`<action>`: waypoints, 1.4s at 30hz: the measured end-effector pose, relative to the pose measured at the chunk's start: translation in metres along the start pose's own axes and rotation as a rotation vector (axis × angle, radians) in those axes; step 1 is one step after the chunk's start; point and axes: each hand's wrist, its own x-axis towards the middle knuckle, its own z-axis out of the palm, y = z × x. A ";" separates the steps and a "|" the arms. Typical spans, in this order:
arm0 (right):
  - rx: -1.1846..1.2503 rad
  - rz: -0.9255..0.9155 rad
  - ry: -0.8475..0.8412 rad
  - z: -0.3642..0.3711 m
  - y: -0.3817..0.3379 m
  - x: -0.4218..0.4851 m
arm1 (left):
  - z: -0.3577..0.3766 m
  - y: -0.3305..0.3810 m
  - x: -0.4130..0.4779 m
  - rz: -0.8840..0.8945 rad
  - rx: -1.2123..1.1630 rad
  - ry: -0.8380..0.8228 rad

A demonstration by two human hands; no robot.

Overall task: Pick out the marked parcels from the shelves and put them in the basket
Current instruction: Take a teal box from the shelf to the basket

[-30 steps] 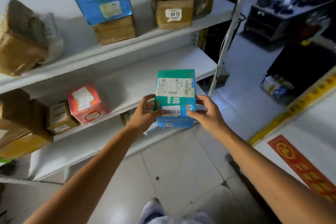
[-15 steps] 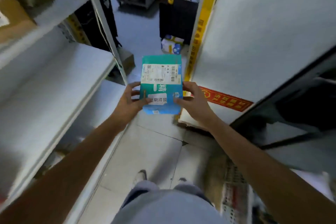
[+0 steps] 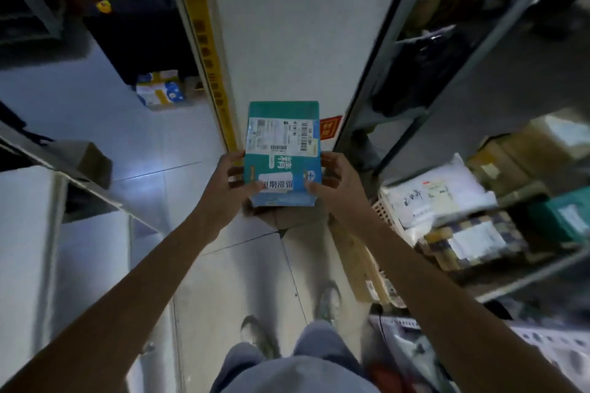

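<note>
Parcels on right metal shelf

Both arms reach forward, left grip and right grip clasping opposite sides of the parcel.

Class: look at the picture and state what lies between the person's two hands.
In the head view, the teal parcel lies between the left hand and the right hand; both hands grip its lower sides.
</note>
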 end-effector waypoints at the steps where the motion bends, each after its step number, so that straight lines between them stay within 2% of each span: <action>1: 0.011 0.013 0.051 -0.011 0.005 -0.007 | 0.012 0.001 0.004 -0.001 0.011 -0.047; 7: 0.094 0.024 0.333 -0.072 0.026 -0.046 | 0.088 0.006 0.019 0.021 0.105 -0.284; 11: 0.159 0.053 0.458 -0.119 0.048 -0.069 | 0.149 0.012 0.026 0.073 0.221 -0.432; 24: 0.259 0.077 0.734 -0.237 0.074 -0.111 | 0.308 0.034 0.043 0.086 0.300 -0.740; 33: 0.262 0.179 0.934 -0.272 0.098 -0.114 | 0.378 0.033 0.059 0.048 0.391 -0.936; 42: 0.323 0.258 1.157 -0.295 0.097 -0.073 | 0.446 0.043 0.123 0.021 0.432 -1.156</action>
